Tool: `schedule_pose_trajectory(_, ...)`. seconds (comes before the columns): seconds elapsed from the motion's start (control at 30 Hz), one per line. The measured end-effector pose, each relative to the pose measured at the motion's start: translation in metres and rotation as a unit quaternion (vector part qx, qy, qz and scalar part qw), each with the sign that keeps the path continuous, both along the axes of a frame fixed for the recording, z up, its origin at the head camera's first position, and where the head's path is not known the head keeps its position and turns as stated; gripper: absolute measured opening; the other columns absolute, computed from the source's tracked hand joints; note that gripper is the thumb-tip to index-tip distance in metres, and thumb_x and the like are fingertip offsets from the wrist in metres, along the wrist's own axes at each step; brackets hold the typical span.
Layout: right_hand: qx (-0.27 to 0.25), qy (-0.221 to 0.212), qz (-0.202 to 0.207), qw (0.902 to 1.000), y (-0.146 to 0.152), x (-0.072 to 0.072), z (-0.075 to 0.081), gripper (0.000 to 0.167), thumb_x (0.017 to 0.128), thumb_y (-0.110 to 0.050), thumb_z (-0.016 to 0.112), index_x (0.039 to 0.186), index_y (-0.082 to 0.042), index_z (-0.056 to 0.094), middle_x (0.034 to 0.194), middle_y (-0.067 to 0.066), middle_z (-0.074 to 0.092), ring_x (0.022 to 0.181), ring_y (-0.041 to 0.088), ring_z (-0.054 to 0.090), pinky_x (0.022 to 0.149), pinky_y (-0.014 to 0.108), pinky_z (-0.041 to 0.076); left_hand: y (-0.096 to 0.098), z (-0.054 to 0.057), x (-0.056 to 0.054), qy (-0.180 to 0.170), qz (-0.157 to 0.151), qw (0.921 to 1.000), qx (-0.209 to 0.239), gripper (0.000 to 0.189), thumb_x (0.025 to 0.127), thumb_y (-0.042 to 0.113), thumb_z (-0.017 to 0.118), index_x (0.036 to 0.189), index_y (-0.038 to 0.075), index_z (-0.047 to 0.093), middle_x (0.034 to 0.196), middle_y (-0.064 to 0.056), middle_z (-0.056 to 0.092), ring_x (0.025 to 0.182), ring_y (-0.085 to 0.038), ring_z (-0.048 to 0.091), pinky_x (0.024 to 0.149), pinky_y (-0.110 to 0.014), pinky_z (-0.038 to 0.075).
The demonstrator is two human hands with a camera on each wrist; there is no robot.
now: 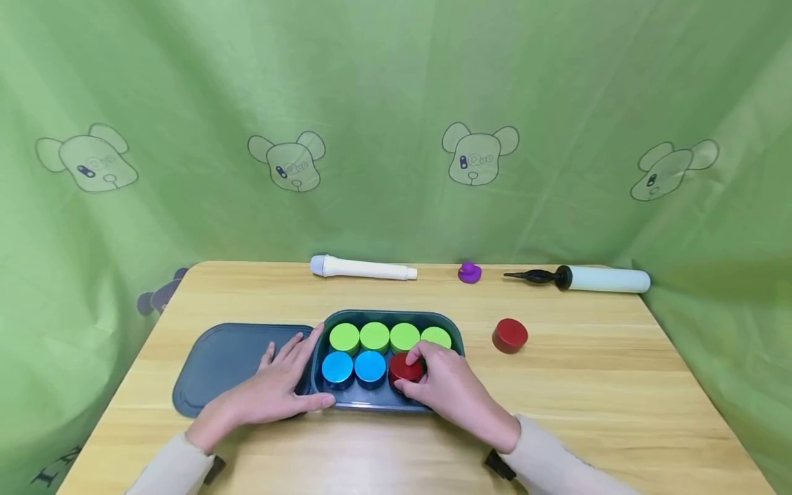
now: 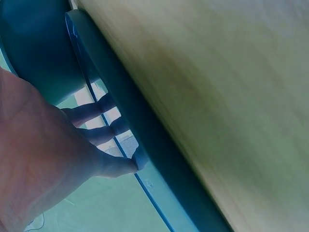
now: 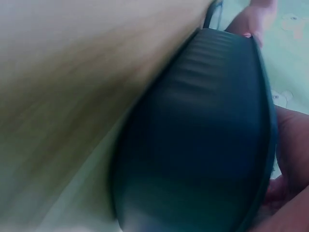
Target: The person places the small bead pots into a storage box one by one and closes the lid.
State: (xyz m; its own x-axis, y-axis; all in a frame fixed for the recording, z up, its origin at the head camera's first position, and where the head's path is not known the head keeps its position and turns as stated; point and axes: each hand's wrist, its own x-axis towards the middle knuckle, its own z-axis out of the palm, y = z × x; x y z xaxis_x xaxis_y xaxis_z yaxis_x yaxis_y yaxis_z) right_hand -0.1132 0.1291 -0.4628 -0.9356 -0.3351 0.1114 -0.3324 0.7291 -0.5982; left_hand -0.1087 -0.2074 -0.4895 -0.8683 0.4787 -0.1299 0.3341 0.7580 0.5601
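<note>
Four green blocks [image 1: 374, 335] and two blue blocks [image 1: 370, 366] are in the box [image 1: 357, 396], where the right hand [image 1: 454, 385] pinches a red block [image 1: 405, 366]; another red block [image 1: 510, 335], not yet in, lies on the table [image 1: 588, 385]. The left hand [image 1: 278, 387], fingers spread, touches the rim. Only the wrist views show the outer wall close; they hide the blocks.

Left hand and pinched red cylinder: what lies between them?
In the head view, two blue cylinders stand between the left hand and red cylinder, inside the tray.
</note>
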Motion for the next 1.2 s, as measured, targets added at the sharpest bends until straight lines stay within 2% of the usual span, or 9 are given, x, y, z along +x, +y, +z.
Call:
schedule_pose_trajectory(0.17, 0.01, 0.02, 0.005, 0.9997, -0.004, 0.0, -0.002, 0.034, 0.081, -0.013, 0.099, 0.093, -0.011, 0.067, 0.088, -0.002, 0.064, 0.074, 0.01, 0.059, 0.063, 0.023, 0.052, 0.0, 0.0, -0.001, 0.001, 0.001, 1.0, -0.004, 0.116, 0.098, 0.076, 0.065, 0.177, 0.029, -0.006, 0.179, -0.018, 0.02, 0.165, -0.042, 0.009, 0.121, -0.08, -0.004)
schedule_pose_trajectory(0.37, -0.018, -0.024, 0.024, 0.9993, -0.001, -0.002, 0.003, 0.031, 0.083, -0.003, 0.095, 0.097, -0.009, 0.067, 0.089, -0.001, 0.066, 0.069, 0.004, 0.064, 0.066, 0.021, 0.057, 0.0, 0.002, -0.003, 0.002, 0.002, 1.0, -0.004, 0.117, 0.097, 0.077, 0.064, 0.177, 0.029, -0.007, 0.179, -0.018, 0.02, 0.165, -0.043, 0.009, 0.121, -0.08, -0.004)
schedule_pose_trajectory(0.63, -0.054, -0.055, 0.033, 0.9965, 0.004, -0.002, 0.007, 0.031, 0.085, -0.003, 0.093, 0.103, -0.007, 0.068, 0.092, 0.002, 0.07, 0.069, 0.005, 0.067, 0.068, 0.023, 0.058, -0.001, 0.003, -0.001, 0.002, -0.001, 1.0, -0.006, 0.116, 0.098, 0.076, 0.064, 0.177, 0.028, -0.006, 0.178, -0.02, 0.021, 0.165, -0.045, 0.009, 0.12, -0.08, -0.005)
schedule_pose_trajectory(0.87, -0.06, -0.062, 0.017, 0.9961, 0.015, 0.0, 0.013, 0.03, 0.087, -0.007, 0.093, 0.105, -0.009, 0.069, 0.085, -0.001, 0.068, 0.067, 0.005, 0.065, 0.065, 0.026, 0.055, -0.002, 0.002, -0.001, 0.0, 0.0, 1.0, -0.007, 0.116, 0.098, 0.076, 0.064, 0.177, 0.029, -0.006, 0.179, -0.018, 0.02, 0.165, -0.044, 0.009, 0.121, -0.08, -0.004)
schedule_pose_trajectory(1.03, -0.09, -0.027, 0.014, 0.9954, 0.03, 0.001, 0.012, 0.024, 0.09, -0.005, 0.09, 0.105, -0.01, 0.072, 0.083, -0.004, 0.067, 0.068, 0.006, 0.064, 0.063, 0.026, 0.053, -0.001, 0.002, -0.001, 0.0, -0.001, 1.0, -0.006, 0.115, 0.098, 0.076, 0.064, 0.177, 0.028, -0.006, 0.179, -0.019, 0.02, 0.165, -0.044, 0.009, 0.12, -0.08, -0.004)
schedule_pose_trajectory(1.2, -0.142, 0.008, -0.001, 0.9898, 0.047, 0.003, 0.009, 0.023, 0.091, -0.004, 0.088, 0.106, -0.013, 0.074, 0.082, -0.006, 0.066, 0.064, 0.01, 0.058, 0.057, 0.024, 0.049, -0.001, 0.002, -0.002, -0.004, 0.0, 1.0, -0.006, 0.116, 0.098, 0.076, 0.064, 0.177, 0.029, -0.007, 0.179, -0.019, 0.02, 0.165, -0.044, 0.008, 0.121, -0.08, -0.005)
